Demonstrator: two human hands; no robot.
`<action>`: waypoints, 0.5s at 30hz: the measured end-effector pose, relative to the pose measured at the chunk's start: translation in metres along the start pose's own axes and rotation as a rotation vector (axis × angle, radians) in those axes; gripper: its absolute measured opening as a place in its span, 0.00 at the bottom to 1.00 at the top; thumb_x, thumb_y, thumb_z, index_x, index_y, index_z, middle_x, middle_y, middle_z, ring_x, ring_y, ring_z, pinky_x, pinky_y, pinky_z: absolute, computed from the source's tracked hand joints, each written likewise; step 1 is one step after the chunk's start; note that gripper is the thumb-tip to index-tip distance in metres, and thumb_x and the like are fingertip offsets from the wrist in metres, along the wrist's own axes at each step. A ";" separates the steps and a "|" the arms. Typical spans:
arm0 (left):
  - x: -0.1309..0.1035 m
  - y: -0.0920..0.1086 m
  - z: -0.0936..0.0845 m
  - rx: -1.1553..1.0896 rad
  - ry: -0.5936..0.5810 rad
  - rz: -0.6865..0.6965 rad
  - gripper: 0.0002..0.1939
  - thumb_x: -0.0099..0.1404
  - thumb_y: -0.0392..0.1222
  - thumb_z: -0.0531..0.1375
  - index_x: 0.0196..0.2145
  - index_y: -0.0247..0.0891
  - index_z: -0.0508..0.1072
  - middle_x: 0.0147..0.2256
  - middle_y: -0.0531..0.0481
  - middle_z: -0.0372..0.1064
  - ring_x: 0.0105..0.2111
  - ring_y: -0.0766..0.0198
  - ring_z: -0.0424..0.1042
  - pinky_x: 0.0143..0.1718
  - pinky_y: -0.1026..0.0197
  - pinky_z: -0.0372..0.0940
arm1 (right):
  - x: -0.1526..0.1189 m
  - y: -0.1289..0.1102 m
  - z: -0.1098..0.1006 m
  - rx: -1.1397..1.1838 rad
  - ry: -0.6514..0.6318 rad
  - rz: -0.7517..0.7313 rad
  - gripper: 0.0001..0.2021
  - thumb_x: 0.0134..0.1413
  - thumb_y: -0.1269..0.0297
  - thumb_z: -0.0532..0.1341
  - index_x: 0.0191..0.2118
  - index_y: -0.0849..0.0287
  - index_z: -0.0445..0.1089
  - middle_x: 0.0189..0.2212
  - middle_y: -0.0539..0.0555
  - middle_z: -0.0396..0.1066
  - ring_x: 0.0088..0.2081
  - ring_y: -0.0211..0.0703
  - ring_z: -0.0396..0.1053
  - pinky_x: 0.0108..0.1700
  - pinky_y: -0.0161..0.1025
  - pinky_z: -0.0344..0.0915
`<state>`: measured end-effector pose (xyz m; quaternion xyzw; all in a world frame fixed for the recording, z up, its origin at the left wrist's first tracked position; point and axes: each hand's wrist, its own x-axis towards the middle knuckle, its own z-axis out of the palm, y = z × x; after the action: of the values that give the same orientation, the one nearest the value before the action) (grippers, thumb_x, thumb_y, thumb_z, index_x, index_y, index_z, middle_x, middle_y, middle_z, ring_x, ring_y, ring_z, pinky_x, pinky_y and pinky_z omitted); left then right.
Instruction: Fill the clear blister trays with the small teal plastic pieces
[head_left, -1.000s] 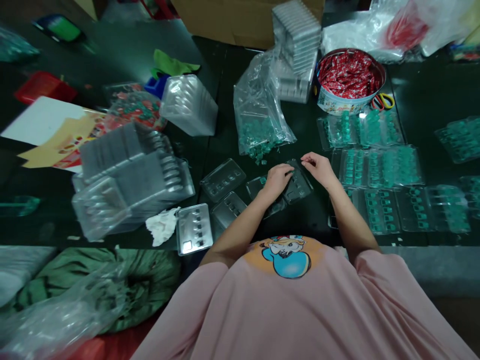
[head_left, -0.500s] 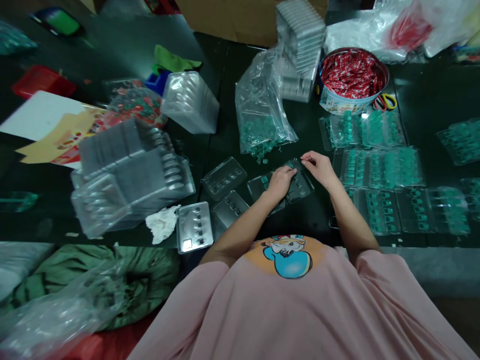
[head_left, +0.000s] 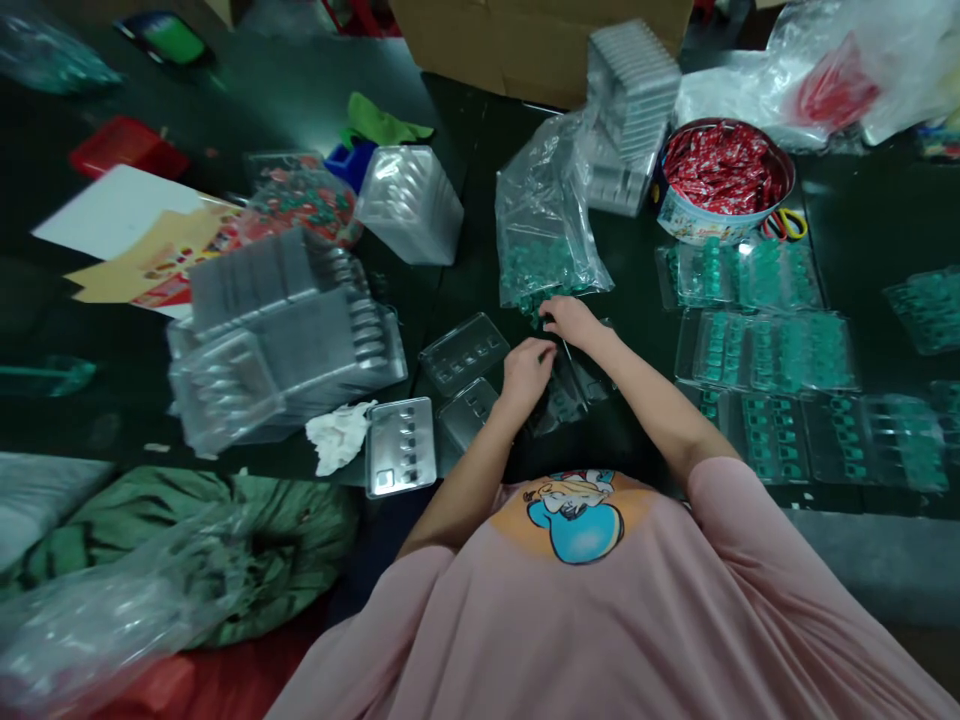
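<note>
My right hand (head_left: pixel 571 320) reaches to the small green plastic pieces (head_left: pixel 534 303) spilling from the mouth of a clear plastic bag (head_left: pixel 544 190). Its fingertips are pinched together among those pieces, and what lies between them is hidden. My left hand (head_left: pixel 529 372) is held over the left side of a clear moulded plastic tray (head_left: pixel 561 400), fingers curled and tips close together; I cannot make out anything in them. Part of a second clear tray (head_left: pixel 592 378) shows beneath my right forearm. To the left lie two more clear trays, an upper one (head_left: pixel 463 352) and a lower one (head_left: pixel 469 412).
Clear trays filled with green pieces (head_left: pixel 780 350) lie in rows at right. A round tin of red packets (head_left: pixel 720 215) and scissors (head_left: pixel 787 224) stand behind them. Stacked clear trays (head_left: pixel 277 340), white crumpled tissue (head_left: pixel 337 437) and a silvery tray (head_left: pixel 401 450) are at left.
My right hand has moved left from the tray's upper edge to the green pieces at the bag's mouth. My left hand has shifted left, off the right-hand tray. The view has shifted slightly.
</note>
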<state>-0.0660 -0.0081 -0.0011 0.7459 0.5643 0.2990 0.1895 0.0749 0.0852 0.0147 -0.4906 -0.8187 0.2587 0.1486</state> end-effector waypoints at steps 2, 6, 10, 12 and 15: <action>0.002 -0.013 -0.007 -0.040 0.101 -0.052 0.10 0.64 0.33 0.60 0.42 0.38 0.79 0.39 0.45 0.77 0.39 0.58 0.76 0.46 0.55 0.72 | 0.002 -0.001 0.006 -0.010 0.003 -0.015 0.10 0.52 0.77 0.62 0.41 0.61 0.74 0.41 0.58 0.75 0.42 0.48 0.71 0.46 0.42 0.64; 0.011 -0.017 -0.005 -0.158 0.171 0.019 0.19 0.62 0.32 0.62 0.52 0.38 0.75 0.52 0.42 0.73 0.50 0.56 0.73 0.51 0.52 0.71 | -0.014 0.003 0.004 0.352 0.093 -0.016 0.07 0.51 0.74 0.62 0.38 0.59 0.70 0.33 0.52 0.73 0.37 0.42 0.70 0.43 0.40 0.64; 0.017 0.012 0.004 -0.318 0.117 0.129 0.15 0.64 0.36 0.62 0.49 0.39 0.77 0.50 0.43 0.75 0.50 0.56 0.74 0.52 0.51 0.70 | -0.051 0.013 -0.012 0.911 0.057 0.037 0.11 0.48 0.64 0.65 0.37 0.58 0.66 0.29 0.48 0.71 0.33 0.38 0.68 0.40 0.37 0.65; 0.018 0.031 0.007 -0.409 0.070 0.155 0.12 0.64 0.37 0.62 0.46 0.39 0.79 0.47 0.44 0.76 0.47 0.57 0.75 0.51 0.52 0.70 | -0.074 0.017 -0.022 1.076 0.049 0.107 0.15 0.45 0.61 0.68 0.37 0.57 0.65 0.28 0.47 0.70 0.32 0.37 0.68 0.37 0.35 0.64; 0.017 0.052 0.012 -0.584 -0.043 0.119 0.12 0.61 0.40 0.65 0.43 0.39 0.80 0.45 0.44 0.76 0.45 0.57 0.75 0.48 0.53 0.70 | -0.106 0.022 -0.033 1.224 0.061 0.239 0.20 0.41 0.57 0.71 0.36 0.56 0.63 0.28 0.45 0.68 0.30 0.34 0.66 0.33 0.33 0.62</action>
<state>-0.0173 -0.0058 0.0263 0.6977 0.4054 0.4435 0.3901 0.1574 0.0089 0.0302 -0.4118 -0.4568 0.6816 0.3964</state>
